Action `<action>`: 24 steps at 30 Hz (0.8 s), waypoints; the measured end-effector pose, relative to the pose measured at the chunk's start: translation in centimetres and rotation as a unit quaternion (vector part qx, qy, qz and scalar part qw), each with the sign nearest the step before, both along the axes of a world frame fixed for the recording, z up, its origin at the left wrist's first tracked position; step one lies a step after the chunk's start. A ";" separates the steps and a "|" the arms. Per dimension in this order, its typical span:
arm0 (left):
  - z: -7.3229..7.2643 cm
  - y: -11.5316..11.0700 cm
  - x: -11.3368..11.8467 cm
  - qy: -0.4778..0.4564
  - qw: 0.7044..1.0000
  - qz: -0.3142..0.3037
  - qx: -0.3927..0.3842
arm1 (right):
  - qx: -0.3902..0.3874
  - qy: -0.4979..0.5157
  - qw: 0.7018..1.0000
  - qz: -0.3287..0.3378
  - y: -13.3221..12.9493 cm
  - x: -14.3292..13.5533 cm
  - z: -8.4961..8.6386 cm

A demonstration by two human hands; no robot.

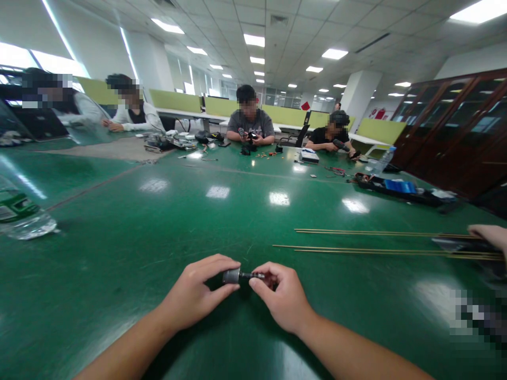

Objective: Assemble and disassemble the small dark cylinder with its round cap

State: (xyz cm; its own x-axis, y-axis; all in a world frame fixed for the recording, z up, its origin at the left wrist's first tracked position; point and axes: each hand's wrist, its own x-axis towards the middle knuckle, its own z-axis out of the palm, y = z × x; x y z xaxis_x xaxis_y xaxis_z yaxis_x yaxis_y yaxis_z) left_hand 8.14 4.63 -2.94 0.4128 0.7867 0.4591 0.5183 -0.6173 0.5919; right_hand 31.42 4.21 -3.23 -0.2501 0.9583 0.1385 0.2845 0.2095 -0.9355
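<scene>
Between thumb and fingers, my left hand (204,282) grips a short dark grey metal cylinder with a thin shaft (231,276), just above the green tabletop (166,227). The shaft points right, toward my right hand (279,293). That hand is closed around the shaft's far end, its thumb in front and fingers curled behind. The piece lies about level. Its exact kind and the tip inside my right fingers cannot be made out.
Several long thin brass-coloured rods (356,250) lie to the right, with another person's hand (491,235) at their ends. A plastic bottle (24,214) lies at left. A black tray (400,187) of items stands far right. Other people sit across the table.
</scene>
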 end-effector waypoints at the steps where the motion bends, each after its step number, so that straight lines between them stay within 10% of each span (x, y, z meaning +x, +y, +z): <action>1: 0.0 0.0 0.0 0.000 1.000 0.002 0.001 | -0.002 0.003 1.000 0.000 0.0 0.0 0.0; 24: 0.2 0.2 -0.2 -0.003 1.000 0.008 0.025 | -0.001 0.008 1.000 -0.009 0.2 -0.1 0.1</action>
State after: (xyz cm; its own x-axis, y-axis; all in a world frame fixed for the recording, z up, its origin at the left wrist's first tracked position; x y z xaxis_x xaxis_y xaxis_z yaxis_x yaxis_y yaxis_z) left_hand 7.96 4.81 -2.70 0.3973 0.7690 0.5007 0.5242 -0.6381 0.5640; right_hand 31.34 4.44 -3.08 -0.2296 0.9630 0.1413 0.2729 0.2031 -0.9404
